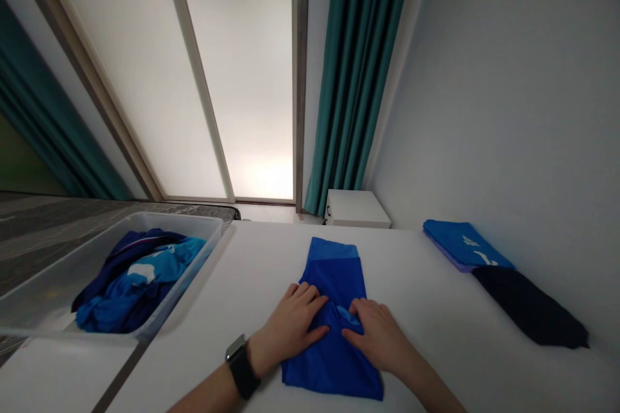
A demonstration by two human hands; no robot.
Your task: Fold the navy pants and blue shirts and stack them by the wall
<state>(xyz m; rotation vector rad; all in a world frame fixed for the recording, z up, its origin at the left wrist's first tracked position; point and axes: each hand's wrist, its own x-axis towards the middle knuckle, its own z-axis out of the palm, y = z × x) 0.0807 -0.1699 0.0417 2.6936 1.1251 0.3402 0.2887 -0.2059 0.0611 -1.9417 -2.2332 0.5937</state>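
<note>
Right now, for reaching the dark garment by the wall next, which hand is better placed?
Probably the right hand: it touches the blue garment on the side nearer the dark garment, with the left hand farther away.

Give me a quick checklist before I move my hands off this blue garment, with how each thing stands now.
1. Left hand on the cloth: ok, the left hand rests on the left side of the blue garment.
2. Right hand on the cloth: ok, the right hand rests on its right side.
3. Cloth smooth between the hands: not ok, it is bunched there.
4. Underside free of creases: cannot tell, it is hidden.
5. Garment apart from the plastic bin: ok, bare white table lies between.
6. Garment apart from the folded blue cloth by the wall: ok.
</note>
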